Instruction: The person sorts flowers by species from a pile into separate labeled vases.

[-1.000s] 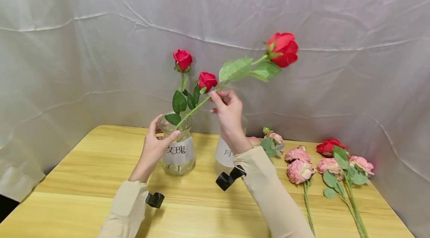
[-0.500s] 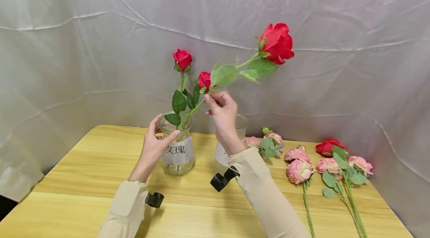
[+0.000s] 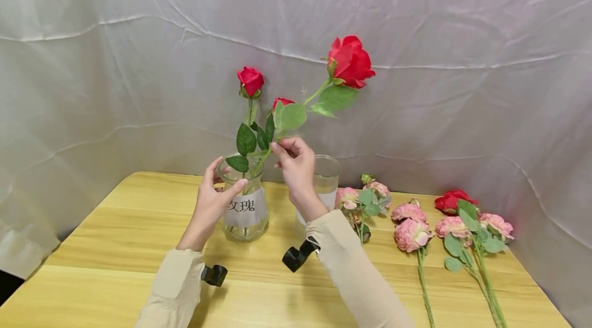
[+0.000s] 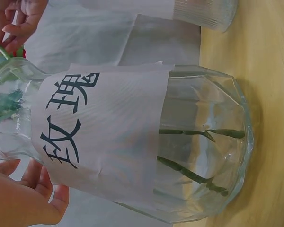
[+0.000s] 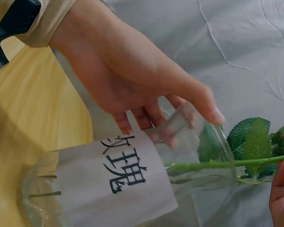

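- The right hand [image 3: 298,174] pinches the held rose [image 3: 352,62] by its stem; the stem slants, with its lower part inside the mouth of the labelled jar [image 3: 246,208] and its bloom high and out to the right.
- The left hand [image 3: 210,205] has its fingers curled round the jar's neck, thumb at the front below the rim.
- Likeliest trouble, I judge: the held rose's leaves [image 3: 293,116] could snag on the lower standing rose [image 3: 282,103], which they overlap in the head view, and drag it along.
- The large bloom leans well off to one side, so a loose pinch could let the stem roll or swing outward.
- Sideways pressure on the rim might tip the jar, should the left hand's hold slacken.
- Pushing down could bend the stem against the other two, whose ends show near the jar's base; the held stem's own end seems lost behind the label [image 4: 102,127], so its depth is hard to judge.
- The second jar [image 3: 327,174] stands beyond the right wrist; a careless arm or the black wrist mount [image 3: 295,259] could knock it.
- Farther right on the table [image 3: 115,246] lie pink flowers [image 3: 413,235] and a red flower [image 3: 455,201], away from the jar's mouth.
- The taller standing rose [image 3: 251,82] takes up the left side of the opening.
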Motion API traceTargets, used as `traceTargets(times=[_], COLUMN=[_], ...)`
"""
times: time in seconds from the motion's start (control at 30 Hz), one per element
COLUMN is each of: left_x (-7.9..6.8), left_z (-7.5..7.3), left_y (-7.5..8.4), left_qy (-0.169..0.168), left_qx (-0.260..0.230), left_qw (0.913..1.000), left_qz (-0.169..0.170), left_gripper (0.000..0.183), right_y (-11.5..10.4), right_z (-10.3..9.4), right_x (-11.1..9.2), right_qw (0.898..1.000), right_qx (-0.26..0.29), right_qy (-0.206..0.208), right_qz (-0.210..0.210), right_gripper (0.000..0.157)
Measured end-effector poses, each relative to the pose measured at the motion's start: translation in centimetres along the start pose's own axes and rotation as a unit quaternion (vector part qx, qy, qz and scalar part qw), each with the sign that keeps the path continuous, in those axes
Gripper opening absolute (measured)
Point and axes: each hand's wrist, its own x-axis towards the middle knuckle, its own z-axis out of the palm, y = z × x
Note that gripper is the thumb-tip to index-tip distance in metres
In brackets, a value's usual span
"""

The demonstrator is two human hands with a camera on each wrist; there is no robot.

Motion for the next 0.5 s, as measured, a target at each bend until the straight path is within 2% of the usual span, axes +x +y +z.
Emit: traceTargets(times=[0.2, 0.5], left_x=[-0.18, -0.08], left_z=[0.0, 0.03], left_y=[0.22, 0.08], left_qy=[0.003, 0.005], left_qx=[-0.007, -0.006], left_qw=[1.0, 1.0], left_qz=[0.003, 0.004], left_gripper=[0.081, 0.081], right_y=[0.15, 1.01], right_z=[0.68, 1.02], right_x=[-0.64, -0.42], right_qw=[1.0, 0.998], right_qx=[-0.015, -0.052], right_qy=[-0.016, -0.027], right_qz=[-0.01, 0.026], right_gripper=[0.008, 0.006])
